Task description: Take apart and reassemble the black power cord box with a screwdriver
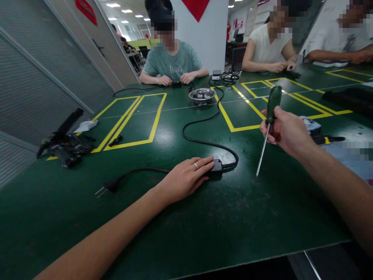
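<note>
Left hand [186,179] lies flat over one black adapter box [216,167] on the green surface [180,241], its cord [201,142] curling away! Right hand's grip [281,128] closes round one screwdriver [271,112], tip down. One steel bowl [201,96] beyond; three people [175,62] sit across.
</note>
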`<action>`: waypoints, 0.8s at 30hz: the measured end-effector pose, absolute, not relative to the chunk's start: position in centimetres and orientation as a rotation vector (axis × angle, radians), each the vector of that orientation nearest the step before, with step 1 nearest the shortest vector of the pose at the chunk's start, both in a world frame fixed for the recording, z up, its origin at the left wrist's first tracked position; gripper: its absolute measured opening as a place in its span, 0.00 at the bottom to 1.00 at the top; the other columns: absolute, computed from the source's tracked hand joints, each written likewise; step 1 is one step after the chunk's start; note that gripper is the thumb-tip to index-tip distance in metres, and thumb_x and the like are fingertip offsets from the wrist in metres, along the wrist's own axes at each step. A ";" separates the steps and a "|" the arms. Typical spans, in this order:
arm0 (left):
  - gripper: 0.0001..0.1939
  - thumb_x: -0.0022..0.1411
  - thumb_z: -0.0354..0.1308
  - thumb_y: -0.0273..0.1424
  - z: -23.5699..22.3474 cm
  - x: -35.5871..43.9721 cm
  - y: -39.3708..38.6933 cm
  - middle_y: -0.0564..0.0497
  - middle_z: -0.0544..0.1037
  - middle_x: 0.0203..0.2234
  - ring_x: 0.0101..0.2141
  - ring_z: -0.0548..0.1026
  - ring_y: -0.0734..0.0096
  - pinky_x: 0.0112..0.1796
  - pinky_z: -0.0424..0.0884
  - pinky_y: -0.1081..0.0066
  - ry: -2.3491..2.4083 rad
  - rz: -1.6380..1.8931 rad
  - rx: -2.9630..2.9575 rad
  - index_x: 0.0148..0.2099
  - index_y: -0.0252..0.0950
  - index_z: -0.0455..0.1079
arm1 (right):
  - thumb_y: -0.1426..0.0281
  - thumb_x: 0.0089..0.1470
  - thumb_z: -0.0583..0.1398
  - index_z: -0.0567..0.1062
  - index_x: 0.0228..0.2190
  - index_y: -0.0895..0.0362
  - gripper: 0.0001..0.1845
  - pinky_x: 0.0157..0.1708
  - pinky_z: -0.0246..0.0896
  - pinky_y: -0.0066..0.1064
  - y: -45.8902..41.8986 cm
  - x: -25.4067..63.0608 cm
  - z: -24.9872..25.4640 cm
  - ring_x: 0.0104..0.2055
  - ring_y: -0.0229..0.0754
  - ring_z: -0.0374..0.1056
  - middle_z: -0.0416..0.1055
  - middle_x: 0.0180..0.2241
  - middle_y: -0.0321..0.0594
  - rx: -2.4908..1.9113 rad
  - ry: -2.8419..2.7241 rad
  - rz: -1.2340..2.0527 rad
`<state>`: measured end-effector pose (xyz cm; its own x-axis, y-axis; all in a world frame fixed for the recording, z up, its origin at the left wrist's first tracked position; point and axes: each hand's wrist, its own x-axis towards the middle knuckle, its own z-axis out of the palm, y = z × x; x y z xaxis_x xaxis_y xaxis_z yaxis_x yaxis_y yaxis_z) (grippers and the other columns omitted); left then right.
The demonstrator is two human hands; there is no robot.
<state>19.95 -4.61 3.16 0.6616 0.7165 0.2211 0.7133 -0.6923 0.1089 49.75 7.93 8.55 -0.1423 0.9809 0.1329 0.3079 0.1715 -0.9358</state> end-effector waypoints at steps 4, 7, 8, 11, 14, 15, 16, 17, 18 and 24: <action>0.24 0.70 0.48 0.30 3.1 19.9 -4.6 0.45 0.62 0.63 0.56 0.66 0.61 0.55 0.68 0.57 1.230 0.395 2.843 0.66 0.36 0.54 | 0.58 0.56 0.58 0.66 0.35 0.50 0.11 0.14 0.54 0.27 7.2 49.2 9.2 0.15 0.34 0.59 0.69 0.20 0.30 -0.855 -1.287 1.165; 0.24 0.70 0.48 0.30 3.1 19.9 -4.6 0.45 0.62 0.63 0.56 0.66 0.60 0.55 0.68 0.57 1.223 0.395 2.839 0.66 0.36 0.54 | 0.65 0.50 0.65 0.65 0.33 0.52 0.13 0.14 0.59 0.27 7.7 49.2 8.5 0.15 0.35 0.62 0.68 0.18 0.28 -0.875 -1.230 0.923; 0.24 0.70 0.48 0.30 3.0 19.9 -4.6 0.45 0.62 0.63 0.56 0.66 0.60 0.55 0.68 0.56 1.220 0.393 2.838 0.66 0.36 0.54 | 0.66 0.50 0.65 0.65 0.33 0.52 0.13 0.14 0.59 0.27 7.9 49.2 8.1 0.15 0.35 0.63 0.69 0.18 0.28 -0.897 -1.219 0.828; 0.24 0.70 0.48 0.30 3.0 19.9 -4.5 0.45 0.61 0.63 0.56 0.66 0.60 0.54 0.68 0.56 1.227 0.384 2.838 0.66 0.36 0.54 | 0.66 0.52 0.63 0.66 0.36 0.52 0.11 0.14 0.62 0.28 8.0 49.1 7.1 0.16 0.36 0.66 0.71 0.21 0.29 -0.949 -1.273 0.616; 0.24 0.70 0.48 0.31 2.9 19.9 -4.5 0.45 0.61 0.64 0.56 0.66 0.60 0.54 0.68 0.56 1.239 0.379 2.835 0.66 0.36 0.54 | 0.64 0.54 0.63 0.67 0.36 0.51 0.10 0.16 0.65 0.30 7.8 48.7 6.4 0.17 0.37 0.68 0.72 0.23 0.31 -0.977 -1.350 0.563; 0.24 0.70 0.48 0.31 2.9 19.9 -4.5 0.45 0.61 0.64 0.56 0.66 0.60 0.54 0.68 0.56 1.240 0.380 2.835 0.66 0.36 0.54 | 0.63 0.54 0.63 0.67 0.36 0.51 0.10 0.17 0.67 0.31 7.7 48.6 6.2 0.18 0.37 0.68 0.72 0.23 0.31 -0.978 -1.362 0.569; 0.24 0.70 0.48 0.31 3.0 19.9 -4.5 0.45 0.61 0.64 0.56 0.66 0.60 0.55 0.68 0.56 1.240 0.380 2.834 0.66 0.36 0.54 | 0.63 0.54 0.63 0.67 0.36 0.51 0.10 0.18 0.68 0.31 7.6 48.5 6.1 0.18 0.37 0.69 0.72 0.23 0.32 -0.977 -1.369 0.576; 0.24 0.70 0.48 0.31 3.0 19.9 -4.5 0.45 0.61 0.64 0.56 0.66 0.60 0.55 0.68 0.56 1.238 0.380 2.833 0.66 0.36 0.54 | 0.62 0.54 0.63 0.67 0.35 0.51 0.10 0.18 0.69 0.32 7.6 48.4 6.0 0.18 0.38 0.69 0.72 0.23 0.32 -0.975 -1.375 0.583; 0.24 0.70 0.48 0.31 3.0 19.9 -4.5 0.45 0.61 0.64 0.56 0.66 0.60 0.55 0.68 0.56 1.235 0.382 2.832 0.66 0.36 0.54 | 0.62 0.54 0.63 0.67 0.35 0.51 0.10 0.19 0.69 0.33 7.6 48.4 5.9 0.19 0.38 0.70 0.72 0.24 0.32 -0.974 -1.379 0.587; 0.24 0.70 0.49 0.30 3.2 20.1 -4.6 0.44 0.62 0.63 0.55 0.67 0.59 0.53 0.69 0.55 1.226 0.410 2.832 0.66 0.36 0.55 | 0.62 0.54 0.62 0.67 0.35 0.50 0.09 0.21 0.71 0.34 7.1 48.2 5.9 0.22 0.40 0.71 0.72 0.26 0.33 -0.972 -1.405 0.606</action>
